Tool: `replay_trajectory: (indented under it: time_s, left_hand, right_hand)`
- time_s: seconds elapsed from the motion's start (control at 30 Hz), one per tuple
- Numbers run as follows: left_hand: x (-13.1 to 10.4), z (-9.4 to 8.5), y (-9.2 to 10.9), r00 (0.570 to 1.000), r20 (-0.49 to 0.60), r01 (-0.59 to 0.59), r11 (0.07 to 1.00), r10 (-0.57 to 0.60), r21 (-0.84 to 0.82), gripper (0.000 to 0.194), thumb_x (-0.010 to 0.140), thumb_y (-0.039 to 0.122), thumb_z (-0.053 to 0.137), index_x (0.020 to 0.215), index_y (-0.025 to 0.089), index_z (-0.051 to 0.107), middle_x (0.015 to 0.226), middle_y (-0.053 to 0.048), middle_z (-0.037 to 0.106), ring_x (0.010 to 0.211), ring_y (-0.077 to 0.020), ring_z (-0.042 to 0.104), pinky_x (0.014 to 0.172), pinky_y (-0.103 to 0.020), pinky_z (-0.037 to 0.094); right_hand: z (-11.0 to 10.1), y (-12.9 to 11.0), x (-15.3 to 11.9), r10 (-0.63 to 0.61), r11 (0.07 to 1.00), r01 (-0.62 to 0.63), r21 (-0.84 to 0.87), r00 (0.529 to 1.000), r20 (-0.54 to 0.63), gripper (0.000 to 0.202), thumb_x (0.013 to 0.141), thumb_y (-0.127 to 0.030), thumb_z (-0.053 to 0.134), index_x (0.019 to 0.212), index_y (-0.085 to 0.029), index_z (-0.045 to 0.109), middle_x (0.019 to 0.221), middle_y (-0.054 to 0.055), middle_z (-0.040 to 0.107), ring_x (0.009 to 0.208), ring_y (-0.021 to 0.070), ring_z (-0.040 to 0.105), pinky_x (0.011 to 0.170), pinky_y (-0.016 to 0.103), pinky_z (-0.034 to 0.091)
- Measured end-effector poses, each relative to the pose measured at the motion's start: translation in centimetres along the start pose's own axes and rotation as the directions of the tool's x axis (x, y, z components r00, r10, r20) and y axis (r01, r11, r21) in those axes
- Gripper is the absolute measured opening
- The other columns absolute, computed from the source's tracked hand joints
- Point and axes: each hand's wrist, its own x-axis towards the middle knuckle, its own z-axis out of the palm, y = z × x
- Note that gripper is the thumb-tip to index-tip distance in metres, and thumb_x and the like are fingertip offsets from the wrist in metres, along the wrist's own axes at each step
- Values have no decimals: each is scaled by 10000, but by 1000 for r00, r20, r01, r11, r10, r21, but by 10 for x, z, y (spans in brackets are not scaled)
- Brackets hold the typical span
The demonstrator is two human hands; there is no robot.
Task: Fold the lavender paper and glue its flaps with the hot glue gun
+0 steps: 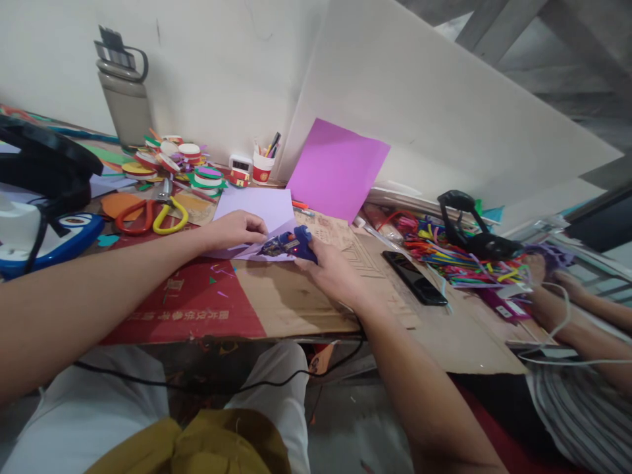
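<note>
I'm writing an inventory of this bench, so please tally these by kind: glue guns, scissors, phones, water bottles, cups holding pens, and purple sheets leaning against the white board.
Glue gun, in the right hand: 1
Scissors: 1
Phone: 1
Water bottle: 1
Cup holding pens: 1
Leaning purple sheet: 1
Total: 6

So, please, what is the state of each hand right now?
Left hand: curled over the lilac paper; grip cannot be told.
Right hand: closed, holding the blue glue gun.
</note>
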Motion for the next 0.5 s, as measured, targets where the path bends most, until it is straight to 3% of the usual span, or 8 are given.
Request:
replay_trajectory:
  time_s: [0.3,0.5]
  left_hand:
    - [-2,0,2,1000,-2,17,999,-17,-33,244,733,354,551,792,148,667,746,10,648,723,-142,554,710,-234,392]
    - [-1,-1,0,1000,5,15,1000,-15,-19,269,741,376,549,819,151,675,735,9,643,702,-140,548,699,-240,391]
  right_hand:
    - [-16,7,-8,-10,999,7,47,999,50,354,839,-228,526,1191,-192,532,1147,94,631,1026,238,571,869,377,428]
    - [-6,2,-4,-32,999,31,33,999,44,318,853,-258,520,1163,-190,535,1127,102,633,994,236,572,850,376,427]
